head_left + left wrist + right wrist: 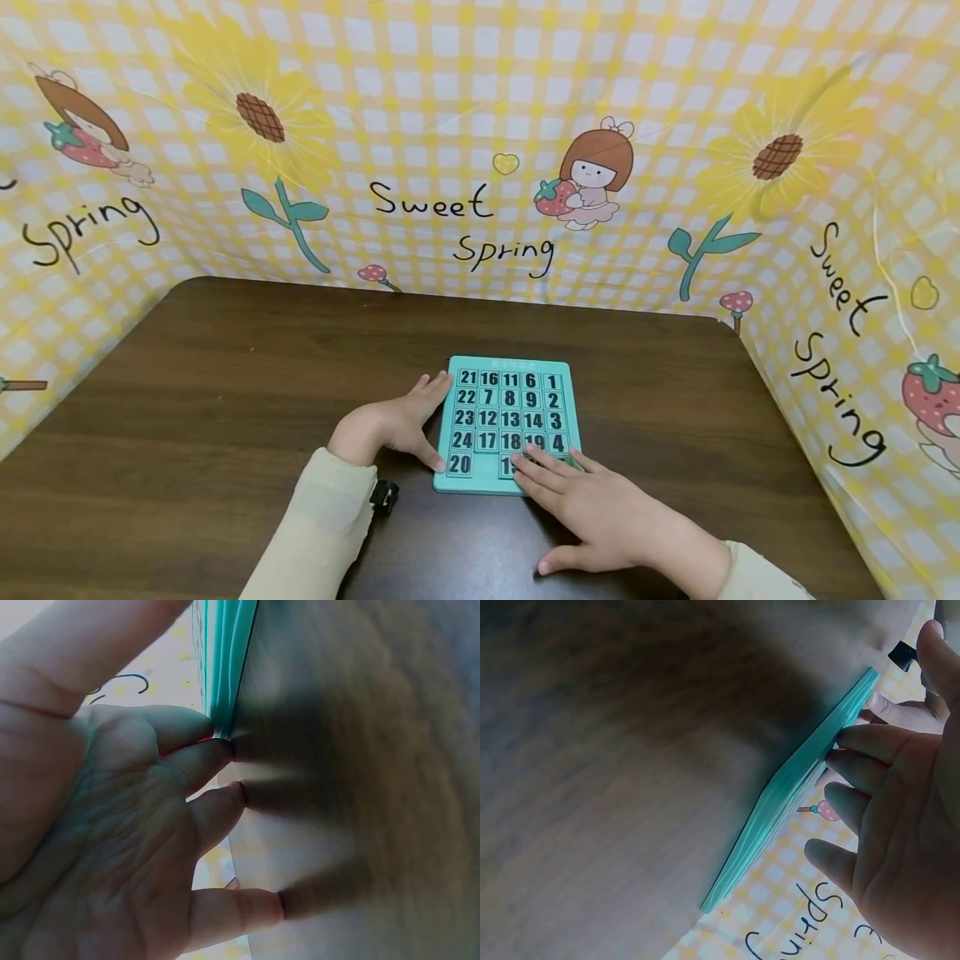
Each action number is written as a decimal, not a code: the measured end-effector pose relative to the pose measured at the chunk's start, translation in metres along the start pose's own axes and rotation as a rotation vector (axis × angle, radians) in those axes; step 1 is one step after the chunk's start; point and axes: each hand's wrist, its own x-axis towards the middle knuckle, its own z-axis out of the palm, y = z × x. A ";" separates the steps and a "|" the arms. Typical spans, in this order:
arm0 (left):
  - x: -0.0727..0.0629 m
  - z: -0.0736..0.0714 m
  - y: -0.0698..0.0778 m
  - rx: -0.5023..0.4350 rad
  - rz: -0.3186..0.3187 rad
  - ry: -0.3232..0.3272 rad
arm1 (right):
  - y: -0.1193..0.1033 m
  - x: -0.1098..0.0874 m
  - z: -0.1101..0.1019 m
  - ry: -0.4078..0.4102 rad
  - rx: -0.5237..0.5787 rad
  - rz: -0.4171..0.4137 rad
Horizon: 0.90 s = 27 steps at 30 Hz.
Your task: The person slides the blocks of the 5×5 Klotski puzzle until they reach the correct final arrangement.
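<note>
A teal sliding number puzzle lies flat on the table, its white tiles bearing black numbers. Its bottom row has a bare gap just right of the 20 tile. My left hand is spread along the puzzle's left side, thumb at the lower corner and fingertips by the upper edge. In the left wrist view its fingertips meet the tabletop beside the teal frame. My right hand reaches over the lower right corner, extended fingers on the bottom tiles and covering some. Its thumb is out over the table.
The dark brown wooden table spreads around the puzzle. A yellow checked cloth with flowers and lettering hangs behind it and along both sides. A black band piece sits at my left wrist.
</note>
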 end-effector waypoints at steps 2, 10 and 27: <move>0.000 0.000 0.000 -0.002 0.000 -0.001 | 0.000 0.000 0.000 0.007 0.005 -0.006; -0.001 -0.002 0.001 0.004 0.004 0.003 | -0.005 0.019 -0.001 0.063 -0.032 -0.091; -0.001 -0.001 0.001 0.003 0.010 -0.008 | -0.017 0.052 -0.003 0.003 -0.063 -0.150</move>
